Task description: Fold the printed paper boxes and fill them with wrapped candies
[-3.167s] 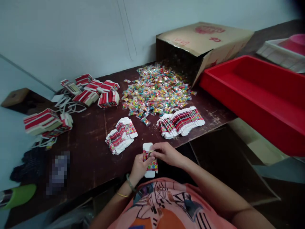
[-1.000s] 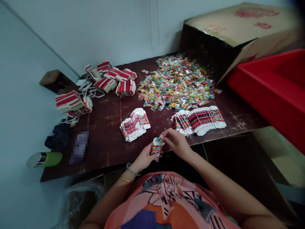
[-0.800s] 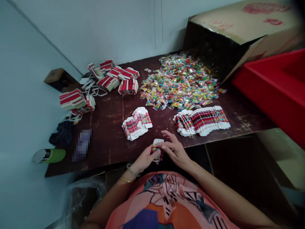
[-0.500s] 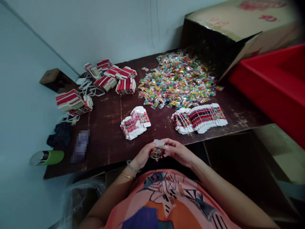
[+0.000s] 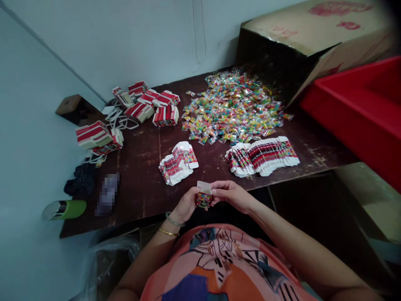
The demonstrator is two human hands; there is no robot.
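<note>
A small printed carton (image 5: 204,195) with a white top flap is held at the table's near edge. My left hand (image 5: 185,205) is closed round its left side. My right hand (image 5: 231,194) pinches its right side and the flap. Just beyond lie two fanned stacks of flat cartons, a short one (image 5: 178,163) and a long one (image 5: 262,155). Farther back spreads a heap of colourful wrapped candies (image 5: 232,106), spilling from a tipped cardboard box (image 5: 307,42).
A red plastic tray (image 5: 363,108) stands at the right. Bundles of red and white cartons (image 5: 147,106) and loose bands lie at the back left of the dark wooden table (image 5: 138,188). A green flask (image 5: 62,209) and a dark cloth (image 5: 79,184) rest near the left edge.
The flat carton has been opened into a box shape, and a candy went in about a second ago. My right hand has since worked on the top flap, and both hands drew slightly toward me.
</note>
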